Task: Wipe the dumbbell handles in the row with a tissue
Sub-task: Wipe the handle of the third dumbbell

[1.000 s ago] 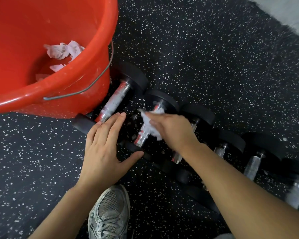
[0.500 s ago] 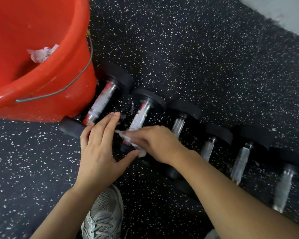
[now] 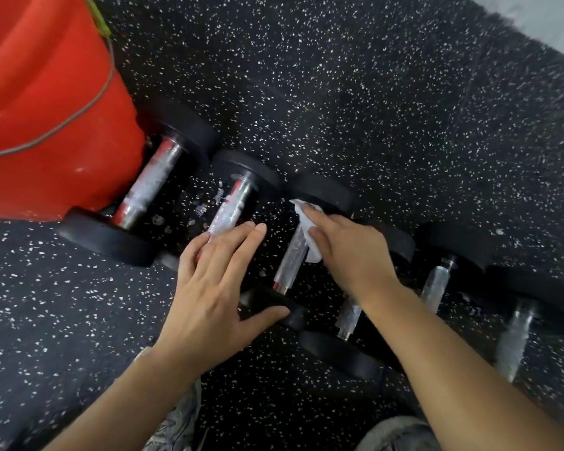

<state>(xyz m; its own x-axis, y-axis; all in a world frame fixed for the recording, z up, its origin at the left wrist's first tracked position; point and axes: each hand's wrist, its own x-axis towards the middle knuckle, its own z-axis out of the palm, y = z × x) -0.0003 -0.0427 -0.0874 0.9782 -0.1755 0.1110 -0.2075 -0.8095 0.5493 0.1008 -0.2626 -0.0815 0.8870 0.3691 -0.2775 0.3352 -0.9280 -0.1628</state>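
Several black dumbbells with chrome handles lie in a row on the speckled floor. My right hand (image 3: 349, 252) holds a crumpled white tissue (image 3: 306, 232) against the upper part of the third dumbbell's handle (image 3: 290, 262). My left hand (image 3: 215, 288) rests flat with fingers apart on the near end of the second dumbbell's handle (image 3: 232, 206), thumb by the third dumbbell's near weight. The first dumbbell's handle (image 3: 150, 183) lies against the bucket. Further handles (image 3: 437, 284) continue to the right.
A red bucket (image 3: 46, 109) with a wire bail stands at the upper left, touching the first dumbbell. A grey sneaker (image 3: 176, 424) is at the bottom middle. Black speckled rubber floor (image 3: 372, 92) stretches beyond the row; a pale floor strip shows at the top right.
My right hand with the tissue has moved from the second dumbbell's handle to the third one. My left hand has shifted right onto the second handle. The view has panned right, so the bucket's inside is out of view.
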